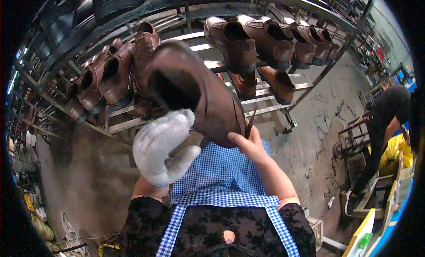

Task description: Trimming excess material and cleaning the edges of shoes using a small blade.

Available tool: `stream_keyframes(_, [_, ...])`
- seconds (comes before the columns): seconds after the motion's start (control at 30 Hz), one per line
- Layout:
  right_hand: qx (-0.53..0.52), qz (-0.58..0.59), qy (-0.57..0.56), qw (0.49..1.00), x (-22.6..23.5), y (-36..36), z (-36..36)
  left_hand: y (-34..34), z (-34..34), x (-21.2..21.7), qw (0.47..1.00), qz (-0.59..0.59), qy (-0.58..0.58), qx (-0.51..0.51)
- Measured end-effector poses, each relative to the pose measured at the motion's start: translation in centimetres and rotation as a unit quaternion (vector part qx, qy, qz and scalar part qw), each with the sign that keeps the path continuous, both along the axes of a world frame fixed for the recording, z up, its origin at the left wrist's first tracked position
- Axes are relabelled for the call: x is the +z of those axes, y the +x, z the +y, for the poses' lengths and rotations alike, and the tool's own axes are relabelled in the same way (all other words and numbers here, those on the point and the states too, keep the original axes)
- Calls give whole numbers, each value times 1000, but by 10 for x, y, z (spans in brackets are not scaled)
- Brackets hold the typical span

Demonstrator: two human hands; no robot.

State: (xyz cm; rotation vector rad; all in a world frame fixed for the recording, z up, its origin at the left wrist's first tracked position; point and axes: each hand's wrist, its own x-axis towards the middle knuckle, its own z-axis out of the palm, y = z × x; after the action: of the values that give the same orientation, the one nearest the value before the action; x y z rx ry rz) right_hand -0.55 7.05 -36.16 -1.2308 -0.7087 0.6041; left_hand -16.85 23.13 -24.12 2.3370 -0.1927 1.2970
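A brown leather shoe (218,109) is held up in front of my apron, tilted, with its dark opening facing me and its heel toward the upper left. My right hand (253,144) is closed on the lower right end, thumb on the upper. Beside those fingers a thin dark pointed strip (251,121) sticks up; I cannot tell whether it belongs to the shoe. My left hand (161,146), in a white glove, has its thumb apart from its bent fingers. Its fingertips reach the shoe's side just below the opening, apparently touching it without gripping.
Metal racks ahead carry several brown shoes (268,40) at the right and more brown shoes (117,75) at the left. A person in dark clothes (389,111) bends at the far right, near yellow material (394,151). Dark scraps (325,120) litter the floor.
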Motion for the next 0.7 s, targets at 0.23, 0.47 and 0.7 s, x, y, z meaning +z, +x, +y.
stream_keyframes(0.23, [-6, 200, 106, 974, 58, 11, 78, 62, 11, -29, 980, 68, 141, 120])
stream_keyframes(0.47, [-24, 178, 86, 980, 24, 30, 61, 82, 18, -43, 980, -18, 127, 153])
stream_keyframes(0.7, [-154, 43, 142, 977, -9, 64, 56, 179, -9, -2, 978, -40, 105, 175])
